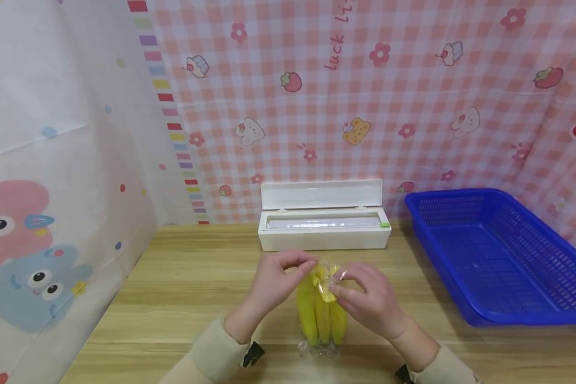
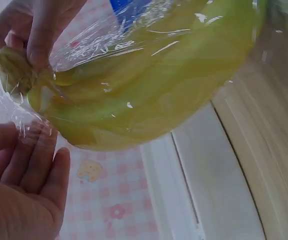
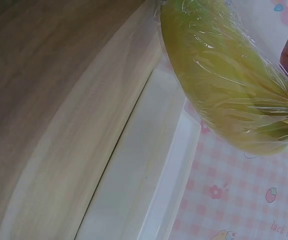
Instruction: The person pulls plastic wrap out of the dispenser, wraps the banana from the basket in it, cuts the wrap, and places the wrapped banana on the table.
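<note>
A bunch of yellow bananas (image 1: pixel 322 317) lies on the table with its stem end toward the back, covered in clear plastic wrap (image 3: pixel 219 65). At the stem end, my left hand (image 1: pixel 279 277) pinches the wrap between thumb and forefinger from the left. From the right, my right hand (image 1: pixel 372 301) pinches the wrap with thumb and forefinger beside the stem. The left wrist view shows the brownish stem (image 2: pixel 14 72) between both hands under the film. Crumpled wrap (image 1: pixel 319 349) gathers at the banana tips near me.
Behind the bananas stands a white wrap dispenser box (image 1: pixel 324 240) with its lid raised and a green slider at its right end. A blue plastic basket (image 1: pixel 444 266) sits on the right. Patterned cloth (image 1: pixel 288 122) hangs along the back and sides of the wooden table (image 1: pixel 173 309).
</note>
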A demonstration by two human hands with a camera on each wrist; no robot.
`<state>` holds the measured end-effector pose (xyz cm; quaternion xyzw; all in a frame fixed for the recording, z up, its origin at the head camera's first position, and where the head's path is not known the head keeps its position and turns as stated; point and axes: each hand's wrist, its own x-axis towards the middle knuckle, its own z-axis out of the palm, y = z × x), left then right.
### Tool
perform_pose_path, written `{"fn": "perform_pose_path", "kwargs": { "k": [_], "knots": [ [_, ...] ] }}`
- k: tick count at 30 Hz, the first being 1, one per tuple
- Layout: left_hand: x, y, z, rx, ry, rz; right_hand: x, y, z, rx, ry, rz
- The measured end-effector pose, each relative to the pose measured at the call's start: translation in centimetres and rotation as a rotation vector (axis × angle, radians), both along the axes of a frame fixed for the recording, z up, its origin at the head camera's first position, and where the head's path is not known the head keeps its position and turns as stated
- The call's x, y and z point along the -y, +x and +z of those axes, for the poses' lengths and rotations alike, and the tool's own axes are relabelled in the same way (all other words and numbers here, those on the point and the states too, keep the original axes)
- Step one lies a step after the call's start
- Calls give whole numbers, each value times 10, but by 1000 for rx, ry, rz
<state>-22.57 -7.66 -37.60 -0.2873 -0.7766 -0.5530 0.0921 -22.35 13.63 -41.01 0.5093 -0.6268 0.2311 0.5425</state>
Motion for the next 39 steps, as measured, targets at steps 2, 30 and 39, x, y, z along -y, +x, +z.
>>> {"fn": "perform_pose_path", "kwargs": {
  "k": [2, 30, 39],
  "knots": [
    [2, 4, -3, -96, -59, -61, 0, 0, 0, -1, -3, 2],
    [-5, 7, -23, -1186, -262, 85, -4, 12, 40, -148, -9, 180],
    [-3, 9, -22, -1182, -243, 62, -11, 19, 79, -211, 62, 161]
  ]
}}
